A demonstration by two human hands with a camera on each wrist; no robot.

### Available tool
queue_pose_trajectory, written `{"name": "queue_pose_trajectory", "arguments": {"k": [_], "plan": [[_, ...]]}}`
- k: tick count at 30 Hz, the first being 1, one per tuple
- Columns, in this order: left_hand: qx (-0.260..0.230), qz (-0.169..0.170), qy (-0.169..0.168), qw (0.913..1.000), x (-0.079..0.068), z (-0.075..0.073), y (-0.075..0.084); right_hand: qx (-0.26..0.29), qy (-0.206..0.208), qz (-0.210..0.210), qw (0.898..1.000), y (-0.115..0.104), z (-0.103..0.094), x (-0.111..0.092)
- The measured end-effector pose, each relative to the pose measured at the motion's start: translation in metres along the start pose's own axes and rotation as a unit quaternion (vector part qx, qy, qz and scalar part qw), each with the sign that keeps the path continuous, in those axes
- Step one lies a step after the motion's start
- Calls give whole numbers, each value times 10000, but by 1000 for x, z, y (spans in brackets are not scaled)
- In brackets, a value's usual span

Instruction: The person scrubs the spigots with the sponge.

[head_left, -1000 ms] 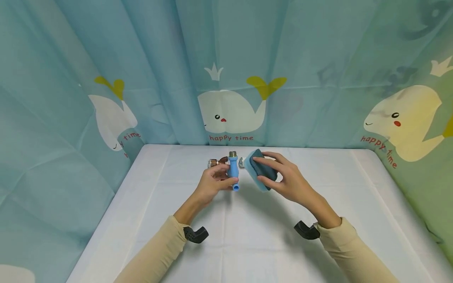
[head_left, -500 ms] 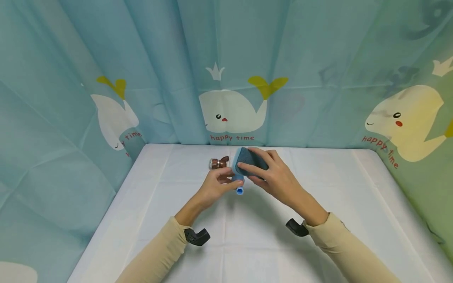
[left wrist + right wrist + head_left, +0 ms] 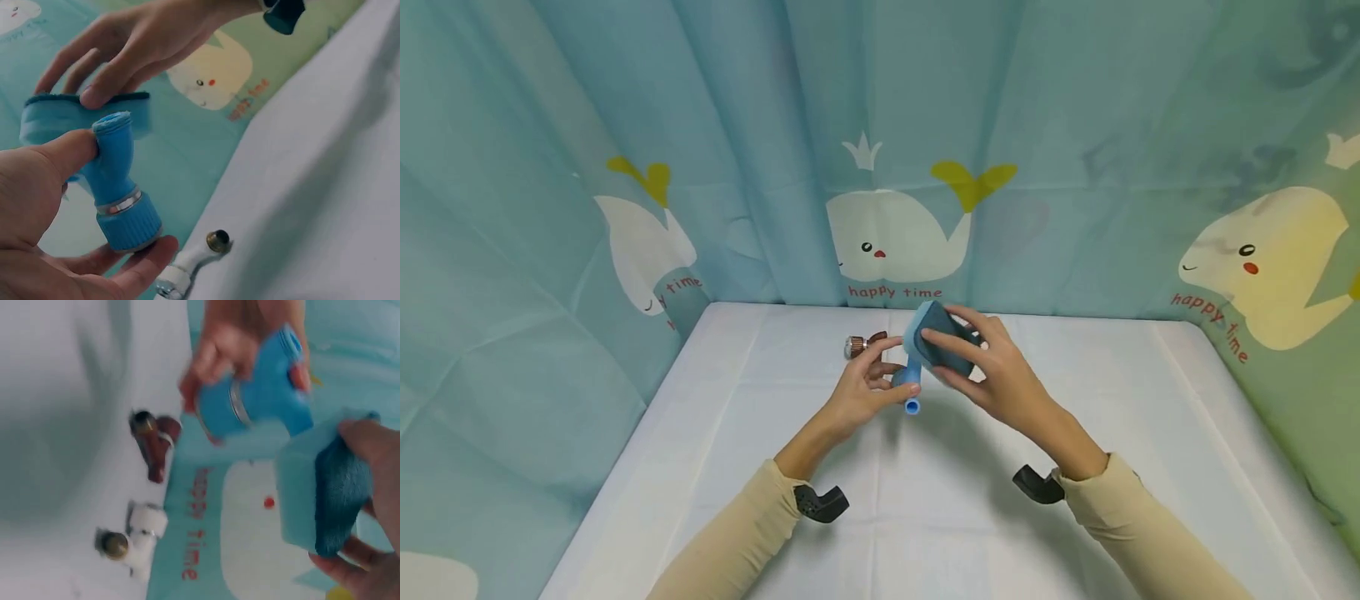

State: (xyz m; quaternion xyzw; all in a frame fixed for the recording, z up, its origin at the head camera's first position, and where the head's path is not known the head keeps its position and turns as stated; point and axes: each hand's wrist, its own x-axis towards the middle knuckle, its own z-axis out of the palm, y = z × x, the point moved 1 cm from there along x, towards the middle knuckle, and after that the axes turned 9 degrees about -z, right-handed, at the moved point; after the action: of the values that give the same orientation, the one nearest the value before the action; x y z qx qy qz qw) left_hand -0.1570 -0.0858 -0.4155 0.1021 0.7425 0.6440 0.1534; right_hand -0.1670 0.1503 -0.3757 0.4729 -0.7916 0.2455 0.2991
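In the head view my left hand (image 3: 859, 390) holds a blue plastic tap (image 3: 913, 375) up over the table, its outlet toward me. The left wrist view shows the tap's ribbed knob and silver ring, with thumb and fingers around its body. My right hand (image 3: 1003, 375) grips a two-layer sponge (image 3: 936, 320), pale blue on one side and dark blue on the other. The pale layer of the sponge (image 3: 297, 494) faces the tap (image 3: 256, 400) and lies right at its end in the right wrist view. The sponge hides the tap's upper part in the head view.
A brown tap (image 3: 150, 447) and a white tap (image 3: 144, 534) lie on the white-covered table (image 3: 760, 467) behind my hands. A blue-green curtain (image 3: 760, 167) with whale prints hangs along the table's back and sides.
The sponge moved left onto the blue tap, then slightly up and right along it. The tap shifted a little right and tilted in my left hand, which keeps its hold.
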Motion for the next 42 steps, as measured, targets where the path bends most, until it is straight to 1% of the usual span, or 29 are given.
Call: {"name": "queue_pose_trajectory", "arguments": {"k": [3,6,8,10,12,14,17,20,24,27,29,31,33,35,37,40,42], "plan": [[-5,-56,-22,10000,0,1,0,75,-88,-69,9999,0,0,-2],[-178,-76,-74,9998,1,2,1,58,102,99,9999,2,0,-2],[-289,-61,-169,9994,2,3,1,160,135,39,9998,3,0,-2],[-298,-48,-209,9993,3,3,0,232,53,-89,9997,3,0,-3],[-214,-31,-213,9995,2,3,-1,227,-23,-89,9997,4,0,-3],[-97,-27,-169,9998,2,3,-1,132,37,67,9999,8,-2,-3],[155,12,-70,9999,1,2,-2,393,65,406,9984,13,-5,-2],[454,220,-128,9986,1,0,-2,838,-235,511,9949,16,-10,0],[911,618,-309,9934,0,-2,-3,1077,-715,690,9892,20,-20,4],[1231,866,-383,9879,-1,-4,-4,1505,-1112,827,9788,22,-27,6],[1416,1013,-458,9837,-1,-5,-5,1802,-1405,891,9695,23,-32,7],[1516,1106,-571,9806,-2,-5,-5,1850,-1585,939,9653,25,-35,7],[1577,1142,-651,9787,-2,-6,-5,1883,-1642,976,9634,27,-37,6],[1454,1095,-756,9804,-2,-5,-5,1863,-1554,1030,9646,28,-36,4],[1255,1009,-807,9836,-1,-5,-5,1737,-1263,996,9716,27,-33,3],[815,735,-832,9905,0,-3,-6,1335,-567,841,9858,21,-26,0],[635,527,-735,9939,1,-3,-5,1065,-169,647,9921,14,-19,-2]]}}
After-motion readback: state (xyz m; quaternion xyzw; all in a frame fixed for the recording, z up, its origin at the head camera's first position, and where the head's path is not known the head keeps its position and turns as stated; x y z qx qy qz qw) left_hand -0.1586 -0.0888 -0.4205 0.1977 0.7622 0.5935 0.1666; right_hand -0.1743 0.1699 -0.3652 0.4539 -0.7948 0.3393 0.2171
